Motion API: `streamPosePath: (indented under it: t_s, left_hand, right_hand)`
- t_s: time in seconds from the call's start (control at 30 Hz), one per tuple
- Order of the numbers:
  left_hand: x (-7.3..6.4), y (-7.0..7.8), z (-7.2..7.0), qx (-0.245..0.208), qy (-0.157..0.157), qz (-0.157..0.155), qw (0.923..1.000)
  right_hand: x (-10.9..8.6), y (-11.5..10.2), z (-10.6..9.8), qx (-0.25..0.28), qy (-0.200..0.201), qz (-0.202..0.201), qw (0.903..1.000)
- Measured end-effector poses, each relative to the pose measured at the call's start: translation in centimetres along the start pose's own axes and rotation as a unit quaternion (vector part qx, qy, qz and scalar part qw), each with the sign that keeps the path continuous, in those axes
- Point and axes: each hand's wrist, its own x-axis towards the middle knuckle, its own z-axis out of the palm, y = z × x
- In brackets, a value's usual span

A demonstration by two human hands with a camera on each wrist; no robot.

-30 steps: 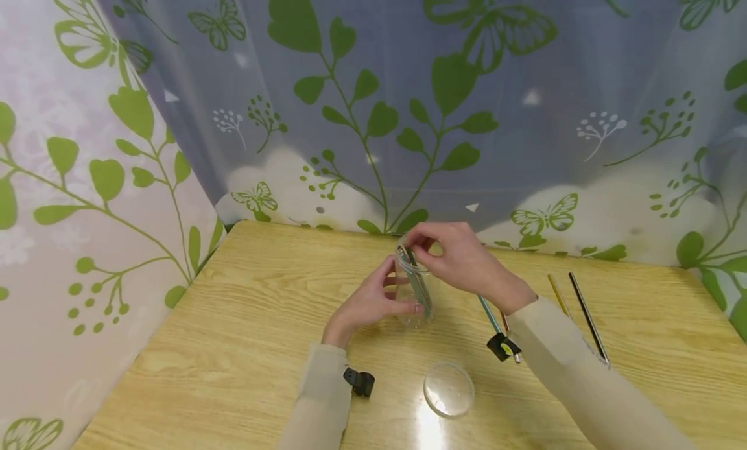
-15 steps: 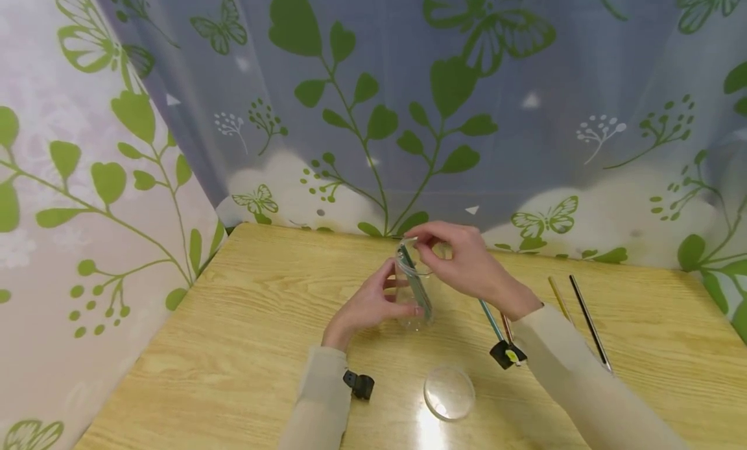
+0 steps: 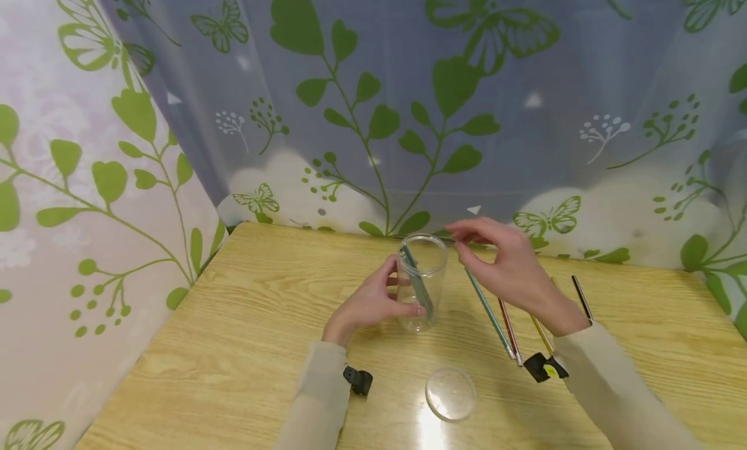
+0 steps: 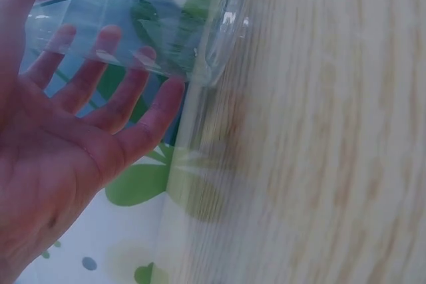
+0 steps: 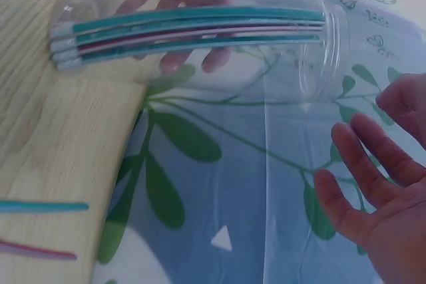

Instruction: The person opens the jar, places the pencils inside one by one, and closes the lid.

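My left hand grips a tall clear jar from its left side, thumb in front and fingers behind. The jar stands near the back of the table with its mouth uncovered. Several pencils, teal and dark red with white eraser ends, lean together inside it, erasers at the bottom. My right hand hovers just right of the jar's rim, fingers loosely bent and holding nothing. Beneath it on the table lie a teal pencil and a red pencil.
A round clear lid lies flat on the wooden table in front of the jar. Further right are a yellow pencil and a black pencil, partly covered by the right arm. A patterned curtain hangs behind the table.
My right hand has drawn back from the jar's mouth to the right, its fingers parting. The pencils stay leaning in the jar, and the left hand keeps its grip.
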Motion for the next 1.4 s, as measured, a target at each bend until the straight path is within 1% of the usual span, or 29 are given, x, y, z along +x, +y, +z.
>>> streamPosePath:
  t_s: [0.13,0.4,0.5,0.6,0.77,0.93,1.13,1.27,1.4]
  left_hand:
    - [0.1,0.0,0.0,0.000,-0.003,0.002,1.0000]
    - [0.1,0.0,0.0,0.002,-0.009,0.010,0.9999]
    - [0.1,0.0,0.0,0.005,-0.006,0.005,1.0000]
    - [0.0,0.0,0.1,0.006,-0.002,-0.005,1.0000]
    - [0.0,0.0,0.1,0.005,-0.003,-0.014,0.9999]
    - [0.0,0.0,0.1,0.002,-0.006,-0.009,0.9999]
    - [0.0,-0.1,0.1,0.001,-0.006,-0.001,1.0000]
    - [-0.1,0.0,0.1,-0.001,-0.008,0.000,1.0000]
    - [-0.1,0.1,0.2,-0.002,-0.007,-0.002,1.0000]
  right_hand:
    - [-1.3,0.5,-0.8,-0.027,0.011,0.013,0.9995]
    - [-4.0,1.9,-2.2,-0.065,0.033,0.060,0.9955]
    - [-4.9,2.6,-2.6,-0.077,0.035,0.082,0.9930]
    - [-6.1,3.5,-3.0,-0.084,0.029,0.114,0.9894]
    - [-7.9,5.0,-3.9,-0.103,0.023,0.170,0.9798]
    - [-9.4,6.4,-4.7,-0.109,0.031,0.214,0.9701]
    - [-10.9,8.1,-5.7,-0.138,0.033,0.256,0.9561]
    - [-11.9,9.1,-6.3,-0.150,0.016,0.282,0.9475]
    - [-12.8,10.1,-6.7,-0.170,-0.016,0.302,0.9379]
